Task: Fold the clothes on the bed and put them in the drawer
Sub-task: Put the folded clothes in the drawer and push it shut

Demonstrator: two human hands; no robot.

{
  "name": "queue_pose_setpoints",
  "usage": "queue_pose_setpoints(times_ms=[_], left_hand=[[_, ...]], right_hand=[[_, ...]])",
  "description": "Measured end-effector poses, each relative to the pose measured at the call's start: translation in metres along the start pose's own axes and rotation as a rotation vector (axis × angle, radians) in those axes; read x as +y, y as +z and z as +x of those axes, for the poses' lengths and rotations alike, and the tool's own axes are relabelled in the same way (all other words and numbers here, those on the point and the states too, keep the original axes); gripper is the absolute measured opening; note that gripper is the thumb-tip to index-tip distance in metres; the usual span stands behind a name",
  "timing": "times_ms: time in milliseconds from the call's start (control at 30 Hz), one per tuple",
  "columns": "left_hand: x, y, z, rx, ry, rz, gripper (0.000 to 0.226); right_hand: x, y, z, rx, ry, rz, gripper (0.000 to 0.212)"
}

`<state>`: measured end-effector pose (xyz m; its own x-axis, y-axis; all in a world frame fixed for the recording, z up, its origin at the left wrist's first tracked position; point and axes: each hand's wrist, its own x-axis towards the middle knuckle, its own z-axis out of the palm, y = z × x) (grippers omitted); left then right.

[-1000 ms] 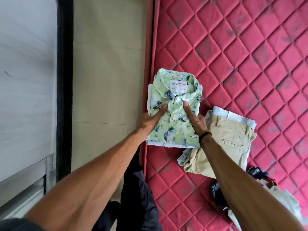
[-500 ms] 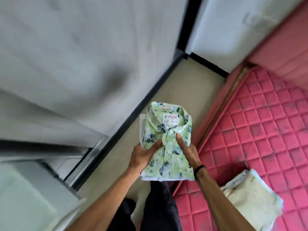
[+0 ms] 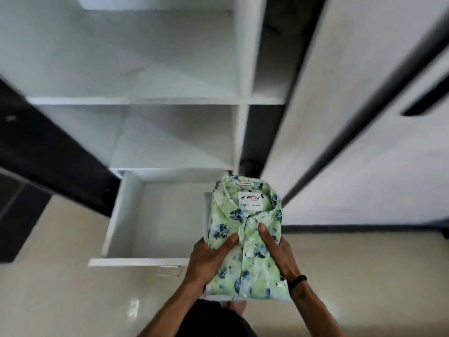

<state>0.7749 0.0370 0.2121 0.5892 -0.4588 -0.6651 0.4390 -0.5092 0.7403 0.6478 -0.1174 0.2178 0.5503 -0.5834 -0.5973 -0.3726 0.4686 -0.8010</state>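
A folded light-green shirt with blue flowers [image 3: 247, 263] is held in the air, collar away from me, over the right front corner of an open white drawer [image 3: 126, 215]. My left hand [image 3: 209, 261] grips its left edge, thumb on top. My right hand [image 3: 279, 256] grips its right edge, thumb on top near the buttons. A white folded layer shows under the shirt along its left and bottom edges. The drawer holds nothing that I can see.
White wardrobe shelves [image 3: 150, 100] rise behind the drawer. A white wardrobe door [image 3: 364, 142] with a black handle slot stands at the right. A metal drawer handle [image 3: 170, 271] sticks out at the front. Beige tiled floor [image 3: 73, 300] lies below.
I lifted the shirt off the pink mattress with both hands and turned left. The bed has left the view; the open drawer and wardrobe shelves are now in front of me.
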Motion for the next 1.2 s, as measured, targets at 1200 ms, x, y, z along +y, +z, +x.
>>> queue_pose_setpoints(times_ms=[1200], left_hand=[[-0.094,-0.220,0.217,0.225,0.430,0.670,0.052]], right_hand=[[0.119,0.209,0.166,0.253,0.021,-0.464,0.041]])
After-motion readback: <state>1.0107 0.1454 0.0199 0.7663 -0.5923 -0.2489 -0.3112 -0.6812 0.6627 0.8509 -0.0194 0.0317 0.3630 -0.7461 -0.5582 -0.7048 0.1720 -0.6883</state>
